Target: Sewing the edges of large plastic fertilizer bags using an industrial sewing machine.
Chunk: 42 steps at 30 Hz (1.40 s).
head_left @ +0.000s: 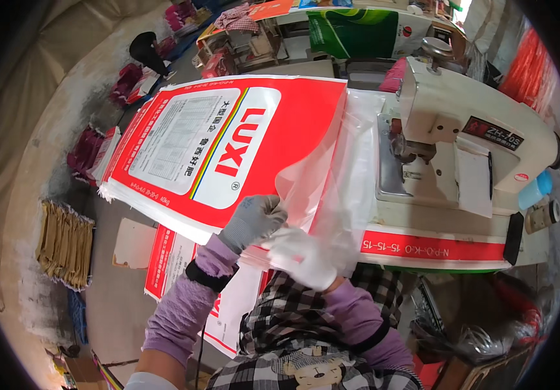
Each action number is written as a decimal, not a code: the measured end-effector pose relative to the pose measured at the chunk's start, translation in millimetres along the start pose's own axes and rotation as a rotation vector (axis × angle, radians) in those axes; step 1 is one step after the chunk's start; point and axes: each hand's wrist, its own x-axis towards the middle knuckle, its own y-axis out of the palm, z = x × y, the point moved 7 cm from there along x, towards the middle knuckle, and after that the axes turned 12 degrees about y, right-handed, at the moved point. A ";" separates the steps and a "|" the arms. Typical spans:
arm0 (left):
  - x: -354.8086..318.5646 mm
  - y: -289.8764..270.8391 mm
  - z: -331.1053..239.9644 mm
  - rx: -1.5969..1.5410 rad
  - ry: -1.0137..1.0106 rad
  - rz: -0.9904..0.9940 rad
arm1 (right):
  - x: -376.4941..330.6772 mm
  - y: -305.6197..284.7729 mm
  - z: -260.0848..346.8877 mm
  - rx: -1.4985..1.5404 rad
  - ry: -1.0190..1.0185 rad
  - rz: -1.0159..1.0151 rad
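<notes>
A stack of red and white printed woven sacks [306, 107] lies across the work table in front of me. My left hand [252, 221], in a grey glove, is closed on the near edge of the top sack, whose red corner curls up. Close beside it, my right hand [303, 257] in a white glove is blurred by motion, so its fingers cannot be made out. It is at a clear plastic liner [351, 188] that spreads from the sack's open side toward the sewing machine [449, 110]. Part of the liner is smeared too.
The sewing machine's head and metal plate stand to the right, with a thread spool [543, 216] at its far side. More printed sacks [169, 260] lie below the table edge. A brown folded bundle [65, 244] sits at the left. Another person [148, 52] bends over at the far left.
</notes>
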 end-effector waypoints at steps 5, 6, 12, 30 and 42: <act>-2.6 -23.2 -107.7 0.589 0.411 -0.294 | 42.0 8.3 -136.1 -0.245 0.685 0.215; -19.4 -18.2 -110.8 0.647 0.445 -0.271 | 39.3 42.7 -152.0 -0.691 0.520 0.431; -200.9 -51.9 -79.7 0.826 0.356 -0.093 | 77.6 -23.7 -159.6 -0.929 0.583 0.080; -268.9 -114.2 -63.8 0.653 -0.060 -0.666 | 12.7 -144.0 -23.9 -0.964 0.085 -0.513; -338.2 -80.7 10.3 0.874 -0.010 -0.211 | 83.1 -140.5 -20.8 -1.165 -0.093 -0.145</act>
